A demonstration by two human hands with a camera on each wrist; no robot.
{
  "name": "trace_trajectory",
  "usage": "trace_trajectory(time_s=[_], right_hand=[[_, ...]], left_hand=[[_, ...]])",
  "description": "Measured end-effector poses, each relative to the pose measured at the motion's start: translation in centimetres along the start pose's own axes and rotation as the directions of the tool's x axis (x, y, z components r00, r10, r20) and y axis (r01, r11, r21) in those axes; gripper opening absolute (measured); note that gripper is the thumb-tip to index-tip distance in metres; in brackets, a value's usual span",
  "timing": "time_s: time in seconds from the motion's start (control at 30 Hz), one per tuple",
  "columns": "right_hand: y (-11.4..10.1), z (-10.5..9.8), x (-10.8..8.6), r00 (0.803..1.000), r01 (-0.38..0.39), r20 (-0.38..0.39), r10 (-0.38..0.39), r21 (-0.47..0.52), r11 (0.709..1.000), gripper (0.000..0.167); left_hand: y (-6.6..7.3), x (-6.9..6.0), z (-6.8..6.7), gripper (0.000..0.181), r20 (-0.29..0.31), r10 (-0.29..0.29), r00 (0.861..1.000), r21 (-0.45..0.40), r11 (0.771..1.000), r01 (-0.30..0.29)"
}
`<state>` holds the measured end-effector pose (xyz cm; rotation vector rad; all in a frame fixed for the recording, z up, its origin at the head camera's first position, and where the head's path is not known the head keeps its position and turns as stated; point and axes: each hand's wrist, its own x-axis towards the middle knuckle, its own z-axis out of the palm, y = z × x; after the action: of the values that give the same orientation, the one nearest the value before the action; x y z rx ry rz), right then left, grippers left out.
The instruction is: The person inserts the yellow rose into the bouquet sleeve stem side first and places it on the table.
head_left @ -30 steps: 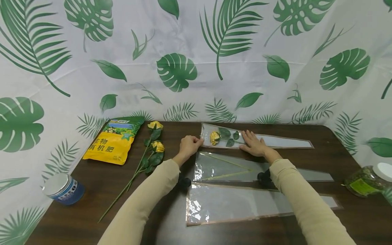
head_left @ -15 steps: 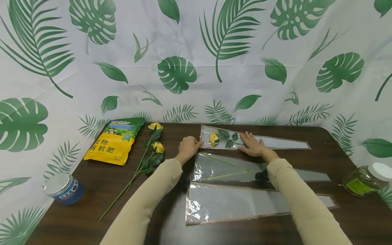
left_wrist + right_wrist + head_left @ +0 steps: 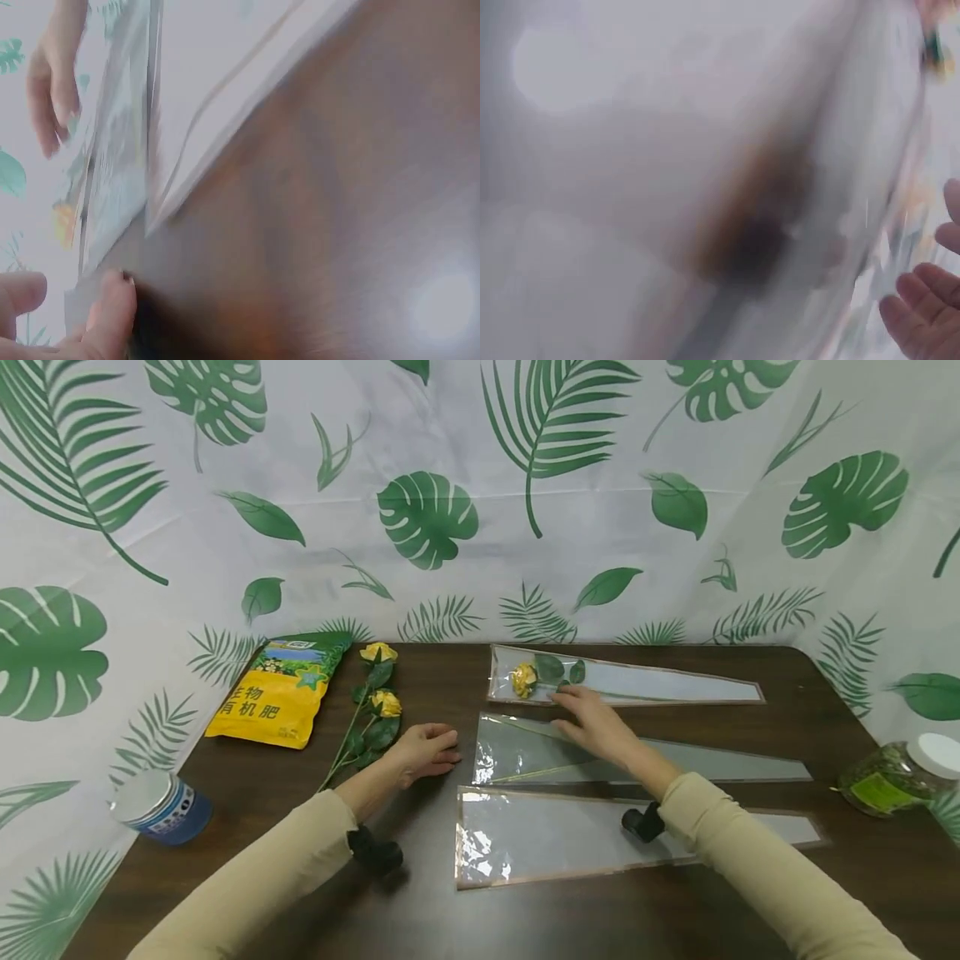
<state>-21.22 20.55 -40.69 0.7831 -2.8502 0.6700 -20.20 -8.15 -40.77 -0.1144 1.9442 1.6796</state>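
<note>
On my head feed, loose yellow roses [image 3: 386, 703] lie left of centre. Just beside them hangs the left hand [image 3: 426, 752], fingers slack, gripping nothing. Right of centre, a clear sleeve [image 3: 660, 683] contains another yellow rose [image 3: 523, 679]; the right hand [image 3: 600, 731], fingers relaxed, overlaps its lower edge, contact unclear.

The left hand [image 3: 426, 752] was withdrawn from the wide end of the rear wrapper [image 3: 712, 687] and was brought over the desk [image 3: 420, 885] beside two loose roses [image 3: 386, 702], whose lower stems were hidden by the forearm [image 3: 255, 872]. The right hand [image 3: 597, 728] was drawn back to that wrapper's near edge, and the stem [image 3: 637, 697] of the enclosed rose [image 3: 523, 679] was exposed.
</note>
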Motion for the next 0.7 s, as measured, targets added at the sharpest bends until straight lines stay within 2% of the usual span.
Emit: trace_trajectory(time_s=[0.1,0.17,0.27,0.4,0.6,0.7], right_hand=[[-2.2,1.4,0.3,0.993,0.121,0.018,-0.120,-0.059,0.991,0.045],[-3.2,2.2,0.5,0.988,0.153,0.047,-0.149,-0.091,0.984,0.047],[-4.0,2.9,0.8,0.987,0.142,0.104,-0.126,-0.160,0.977,0.048],[-4.5,3.1,1.3,0.983,0.114,0.168,-0.078,-0.220,0.969,0.049],[-4.6,3.3,1.5,0.986,0.100,0.152,-0.072,-0.191,0.976,0.049],[-4.4,3.6,1.2,0.988,0.091,0.138,-0.069,-0.162,0.983,0.049]], left_hand=[[-0.2,-1.4,0.0,0.050,0.030,-0.041,0.999,-0.070,0.997,0.043],[-0.3,-1.9,0.3,0.051,0.044,-0.062,0.997,-0.086,0.994,0.066],[-0.4,-2.1,0.9,0.050,0.057,-0.091,0.994,-0.089,0.991,0.096],[-0.1,-1.6,1.4,0.048,0.041,-0.111,0.993,-0.084,0.990,0.114],[0.2,-0.8,2.0,0.047,0.035,-0.084,0.996,0.014,0.996,0.084],[-0.3,-0.3,2.7,0.039,0.035,-0.048,0.998,0.010,0.999,0.047]])
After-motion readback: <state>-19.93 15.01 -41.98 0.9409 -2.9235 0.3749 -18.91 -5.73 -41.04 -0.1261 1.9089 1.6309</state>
